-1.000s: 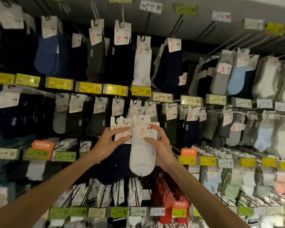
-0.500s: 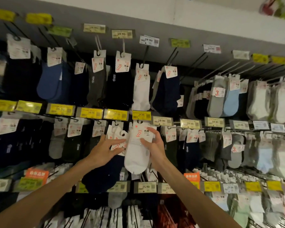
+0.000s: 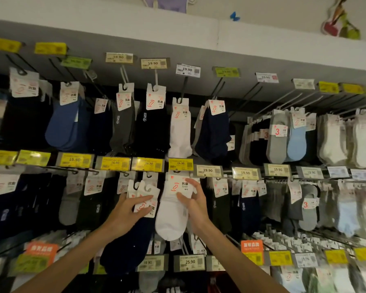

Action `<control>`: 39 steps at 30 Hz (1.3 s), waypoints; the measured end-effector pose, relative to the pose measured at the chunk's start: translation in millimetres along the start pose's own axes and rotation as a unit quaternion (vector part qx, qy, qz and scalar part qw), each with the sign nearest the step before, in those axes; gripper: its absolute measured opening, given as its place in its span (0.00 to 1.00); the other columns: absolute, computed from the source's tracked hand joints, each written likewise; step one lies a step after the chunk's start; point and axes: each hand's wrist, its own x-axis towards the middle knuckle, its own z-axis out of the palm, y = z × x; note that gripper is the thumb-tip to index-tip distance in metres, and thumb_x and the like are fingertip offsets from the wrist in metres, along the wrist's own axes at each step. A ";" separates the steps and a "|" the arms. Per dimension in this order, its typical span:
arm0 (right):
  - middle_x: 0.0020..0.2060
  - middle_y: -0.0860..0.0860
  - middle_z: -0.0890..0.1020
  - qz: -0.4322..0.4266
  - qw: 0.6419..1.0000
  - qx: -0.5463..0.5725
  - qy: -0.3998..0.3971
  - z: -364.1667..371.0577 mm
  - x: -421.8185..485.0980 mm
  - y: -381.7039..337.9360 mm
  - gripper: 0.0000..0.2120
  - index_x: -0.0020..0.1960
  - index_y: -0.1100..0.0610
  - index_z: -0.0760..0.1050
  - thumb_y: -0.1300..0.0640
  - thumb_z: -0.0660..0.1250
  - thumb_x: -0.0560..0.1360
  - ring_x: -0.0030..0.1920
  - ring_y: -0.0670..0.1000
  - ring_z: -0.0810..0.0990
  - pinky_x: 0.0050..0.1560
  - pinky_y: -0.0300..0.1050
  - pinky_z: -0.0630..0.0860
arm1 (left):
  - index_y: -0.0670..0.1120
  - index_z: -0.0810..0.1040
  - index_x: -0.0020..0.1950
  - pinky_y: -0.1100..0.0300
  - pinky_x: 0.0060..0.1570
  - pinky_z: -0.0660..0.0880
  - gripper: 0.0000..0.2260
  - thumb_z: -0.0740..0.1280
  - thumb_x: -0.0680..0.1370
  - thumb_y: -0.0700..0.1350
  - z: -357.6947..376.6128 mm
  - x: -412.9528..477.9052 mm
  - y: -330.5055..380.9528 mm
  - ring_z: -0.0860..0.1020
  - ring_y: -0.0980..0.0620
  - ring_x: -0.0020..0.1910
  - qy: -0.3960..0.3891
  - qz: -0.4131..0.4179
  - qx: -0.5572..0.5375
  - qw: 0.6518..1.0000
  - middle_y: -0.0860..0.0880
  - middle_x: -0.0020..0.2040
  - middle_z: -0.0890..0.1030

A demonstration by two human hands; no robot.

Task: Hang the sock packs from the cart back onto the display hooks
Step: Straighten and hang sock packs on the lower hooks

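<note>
My right hand (image 3: pixel 193 203) grips a white sock pack (image 3: pixel 172 216) by its white header card, raised in front of the second row of the display just under a yellow 16.90 price tag (image 3: pixel 180 164). My left hand (image 3: pixel 127 212) holds two or three navy sock packs (image 3: pixel 133 240) by their white header cards, thumb across the cards. The card hooks of the navy packs stand free near a black display hook (image 3: pixel 136 182). Whether the white pack's card is on a hook is hidden behind the price tag.
Rows of hung sock packs cover the wall on black and grey hooks, with price tags along each row. A white pack (image 3: pixel 180 132) hangs in the top row straight above. Several bare grey hooks (image 3: pixel 283 98) stick out at the upper right. The cart is out of view.
Both hands have risen with their packs from the third row up to the second row, and the view has tilted upward. The white pack now sits just under the 16.90 tag.
</note>
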 end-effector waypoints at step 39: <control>0.75 0.57 0.65 0.068 0.898 -0.429 -0.075 -0.6 77.4 44.0 0.25 0.77 0.61 0.60 0.60 0.61 0.81 0.75 0.57 0.64 0.70 0.45 0.63 | 0.65 0.48 0.79 0.53 0.68 0.70 0.43 0.74 0.76 0.48 -0.5 -10.0 -0.1 0.70 0.57 0.68 0.022 -0.055 -0.074 0.996 0.57 0.72 0.69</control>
